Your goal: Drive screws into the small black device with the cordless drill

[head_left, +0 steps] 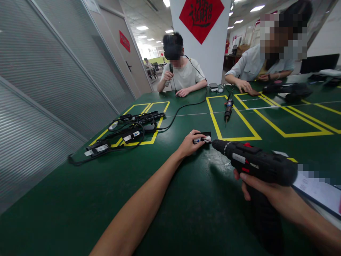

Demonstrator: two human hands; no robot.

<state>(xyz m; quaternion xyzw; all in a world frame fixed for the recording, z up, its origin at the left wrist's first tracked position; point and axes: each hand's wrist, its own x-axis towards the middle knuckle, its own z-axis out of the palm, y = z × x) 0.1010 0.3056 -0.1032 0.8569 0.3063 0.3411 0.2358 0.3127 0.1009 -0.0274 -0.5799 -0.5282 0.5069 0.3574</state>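
My left hand [189,144] closes around a small black rectangular housing [209,135] with a white and blue inside, pressing it to the green tabletop. Its fingers hide part of the housing. A black cordless drill [257,161] with red buttons is gripped by my right hand [269,188], the fingers wrapped round its handle. The drill's chuck points left, close to the right end of the housing. Whether the bit touches it I cannot tell.
Black adapters with white labels [131,136] and tangled cables lie at the left. An electric screwdriver [228,109] lies inside a yellow taped rectangle. Papers on a clipboard [317,188] are at the right. Two people [190,76] sit across the table [128,192].
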